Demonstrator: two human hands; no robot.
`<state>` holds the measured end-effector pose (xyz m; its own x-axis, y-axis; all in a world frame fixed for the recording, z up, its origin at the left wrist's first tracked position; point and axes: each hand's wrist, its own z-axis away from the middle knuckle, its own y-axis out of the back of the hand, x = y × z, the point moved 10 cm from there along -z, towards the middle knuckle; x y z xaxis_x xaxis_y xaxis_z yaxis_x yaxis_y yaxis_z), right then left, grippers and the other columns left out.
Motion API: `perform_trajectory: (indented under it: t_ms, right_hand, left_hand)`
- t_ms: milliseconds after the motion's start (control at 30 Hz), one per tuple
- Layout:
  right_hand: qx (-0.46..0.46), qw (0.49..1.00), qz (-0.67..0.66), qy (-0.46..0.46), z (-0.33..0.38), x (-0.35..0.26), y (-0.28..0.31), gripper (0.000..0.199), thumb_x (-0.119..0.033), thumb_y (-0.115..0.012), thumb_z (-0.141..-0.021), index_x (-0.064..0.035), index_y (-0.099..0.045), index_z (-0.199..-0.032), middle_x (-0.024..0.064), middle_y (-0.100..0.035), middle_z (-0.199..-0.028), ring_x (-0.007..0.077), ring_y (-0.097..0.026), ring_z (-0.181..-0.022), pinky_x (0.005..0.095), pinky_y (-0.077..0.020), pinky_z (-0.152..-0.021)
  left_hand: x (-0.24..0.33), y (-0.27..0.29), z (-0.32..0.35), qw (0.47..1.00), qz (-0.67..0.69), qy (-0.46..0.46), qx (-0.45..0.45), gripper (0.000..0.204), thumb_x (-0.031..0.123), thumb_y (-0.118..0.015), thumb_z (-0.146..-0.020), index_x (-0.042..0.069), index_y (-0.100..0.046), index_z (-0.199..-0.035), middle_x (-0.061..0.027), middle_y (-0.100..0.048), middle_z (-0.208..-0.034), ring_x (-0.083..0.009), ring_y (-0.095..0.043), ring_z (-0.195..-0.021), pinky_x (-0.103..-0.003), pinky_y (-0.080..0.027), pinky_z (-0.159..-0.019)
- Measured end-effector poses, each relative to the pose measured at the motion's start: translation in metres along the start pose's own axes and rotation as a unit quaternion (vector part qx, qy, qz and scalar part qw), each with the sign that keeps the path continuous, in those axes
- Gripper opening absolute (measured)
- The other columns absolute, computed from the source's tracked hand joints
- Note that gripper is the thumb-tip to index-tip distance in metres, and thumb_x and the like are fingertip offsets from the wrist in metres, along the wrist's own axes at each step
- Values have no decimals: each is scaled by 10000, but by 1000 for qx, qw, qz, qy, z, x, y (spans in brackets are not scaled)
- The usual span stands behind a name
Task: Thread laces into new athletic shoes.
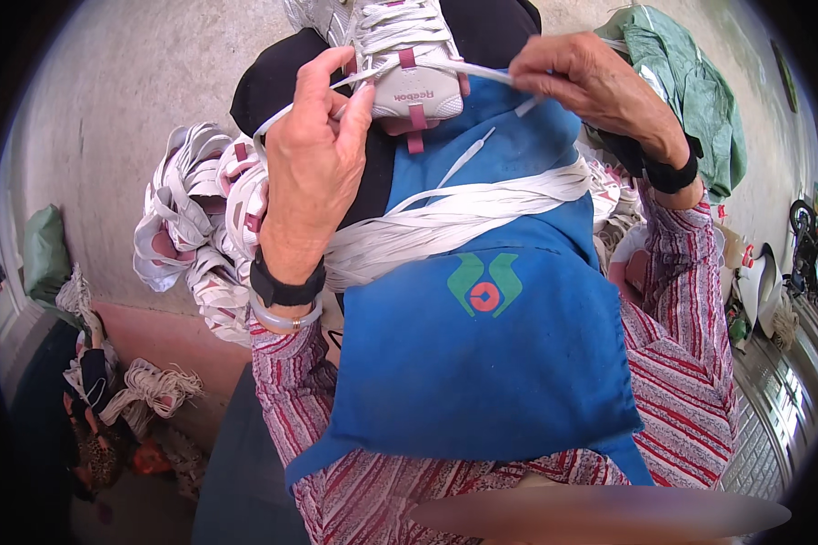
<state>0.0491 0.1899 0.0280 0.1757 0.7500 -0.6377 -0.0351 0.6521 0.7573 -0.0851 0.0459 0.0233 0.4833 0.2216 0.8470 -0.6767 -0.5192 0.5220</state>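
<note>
Sneaker point(407, 54) sits on your lap, top centre of view, toe end toward you, white and grey with dark pink lace loops and a pink tab hanging off its near edge. A white lace point(482, 73) runs across it, stretched between your two hands

Left hand point(314, 145) is up against the sneaker's left side, fingers curled and closed on the lace, thumb pressed near the toe cap. Black wristband and a pale bangle on that wrist. Right hand point(591, 86) is just right of the sneaker, fingertips pinched tight on the other end of the lace, pulling it out sideways. Black band on that wrist too

Under the sneaker: blue apron point(482, 363) over your lap with a green and red emblem in the middle. A bundle of white laces point(454, 218) lies draped across the apron just below the sneaker, running from under your left wrist to your right forearm. One loose lace end lies on the apron between bundle and sneaker

Left of your left forearm, a pile of shoe uppers point(200, 227), same white and pink, heaped on the concrete floor point(109, 109). Further down left, another bunch of white laces point(150, 391) on the floor beside some dark clutter, too blurred to tell what. Green sack point(44, 250) at far left edge

Right of your right hand, crumpled green cloth point(691, 91). More white and pink shoe parts below it, partly hidden by your striped sleeve
</note>
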Motion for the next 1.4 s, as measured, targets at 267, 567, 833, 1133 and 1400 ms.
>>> perform_trajectory:
  t_ms: [267,567,833,1133,1400]
  right_hand:
    - [230,966,0,121,-15,-44,20,66,-52,-632,-817,-22,-610,-871,112,-552,-733,260,-551,-697,336,-450,-602]
    - [238,970,38,16,-17,-52,10,136,-110,-660,-823,-38,-585,-911,126,-535,-792,288,-573,-721,348,-461,-601]
    - [173,980,-71,-70,-20,-24,-8,147,-88,-653,-822,-20,-568,-920,129,-538,-796,299,-561,-679,355,-453,-584]
    - [228,974,-12,16,-18,-28,-9,131,-129,-636,-810,-13,-627,-871,149,-616,-764,315,-624,-711,383,-494,-653]
    - [187,977,-78,-69,-20,-23,-9,144,-143,-648,-871,-21,-610,-935,44,-550,-699,107,-499,-594,249,-426,-545]
  left_hand:
    - [-5,-14,-11,998,-40,-9,-43,108,97,-629,-860,38,-546,-895,-141,-600,-671,-281,-625,-595,-340,-466,-530]
    - [36,22,-22,983,-100,-136,77,123,84,-658,-826,72,-570,-911,-101,-588,-630,-288,-599,-555,-346,-470,-517]
    - [23,-5,-4,975,-124,-170,73,203,45,-670,-827,95,-657,-1024,-52,-590,-631,-109,-529,-513,-241,-434,-495]
    - [19,-17,-12,972,-189,-131,47,167,98,-637,-831,138,-628,-992,-96,-653,-674,-251,-662,-619,-321,-500,-526]
    - [17,-13,-17,979,-120,-166,14,151,74,-671,-815,92,-632,-960,-54,-505,-562,-111,-508,-481,-257,-424,-476]
